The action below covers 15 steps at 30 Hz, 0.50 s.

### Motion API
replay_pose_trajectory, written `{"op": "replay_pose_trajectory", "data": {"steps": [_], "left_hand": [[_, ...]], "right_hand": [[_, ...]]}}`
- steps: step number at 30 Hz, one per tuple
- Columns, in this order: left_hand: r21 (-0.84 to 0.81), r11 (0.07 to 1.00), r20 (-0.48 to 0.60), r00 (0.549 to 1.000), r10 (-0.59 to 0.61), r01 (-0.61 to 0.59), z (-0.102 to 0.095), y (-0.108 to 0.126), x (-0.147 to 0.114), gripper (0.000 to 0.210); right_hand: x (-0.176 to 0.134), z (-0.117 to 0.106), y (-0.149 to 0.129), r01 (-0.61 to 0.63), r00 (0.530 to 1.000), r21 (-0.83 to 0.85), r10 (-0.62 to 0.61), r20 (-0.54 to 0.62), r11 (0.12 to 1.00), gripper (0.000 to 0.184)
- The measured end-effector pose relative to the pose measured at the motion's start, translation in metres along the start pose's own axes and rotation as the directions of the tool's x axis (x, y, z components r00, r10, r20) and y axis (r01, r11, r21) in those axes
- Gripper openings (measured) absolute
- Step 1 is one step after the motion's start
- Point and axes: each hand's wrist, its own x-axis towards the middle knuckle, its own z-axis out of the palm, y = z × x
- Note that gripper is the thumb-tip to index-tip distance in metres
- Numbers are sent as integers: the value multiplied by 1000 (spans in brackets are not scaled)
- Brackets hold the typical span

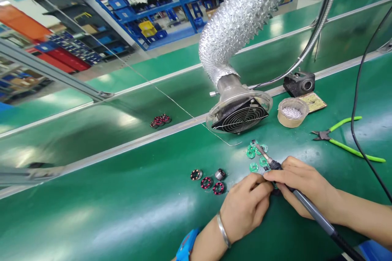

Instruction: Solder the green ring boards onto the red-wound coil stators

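Note:
My right hand (309, 187) is closed around a soldering iron (315, 212), its metal tip reaching up and left over small green ring-shaped circuit boards (253, 167). Close beside it, my left hand (246, 204) has its fingers pinched together. What they grip is mostly covered by the fingers; only a bit of something dark shows between the two hands. To the left of the boards lie several small round motor stators (206, 182), some with red-and-black windings.
A fume extractor (241, 114) on a silver duct hangs beyond the boards. Behind my right hand are a round tub of metal shavings (292, 113), a sponge (314, 102), an iron holder (300, 83) and green-handled cutters (346, 136). A black cable (355, 110) crosses the right side.

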Motion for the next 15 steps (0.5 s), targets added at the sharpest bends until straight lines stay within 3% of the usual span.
{"op": "replay_pose_trajectory", "data": {"steps": [6, 8, 12, 15], "left_hand": [[215, 973, 115, 992, 56, -80, -6, 1, 4, 22], [155, 986, 130, 990, 48, -68, -7, 0, 5, 21], [-99, 991, -12, 995, -94, 92, -8, -5, 3, 13], [-124, 984, -43, 990, -135, 129, -7, -5, 0, 13]], "right_hand": [[-4, 0, 1, -41, 999, 29, 40, 25, 999, 44], [-4, 0, 2, -41, 999, 36, 40, 37, 998, 48], [-5, 1, 4, -49, 998, 33, 47, 42, 998, 50], [-6, 2, 5, -46, 998, 42, 44, 45, 998, 48]]}}
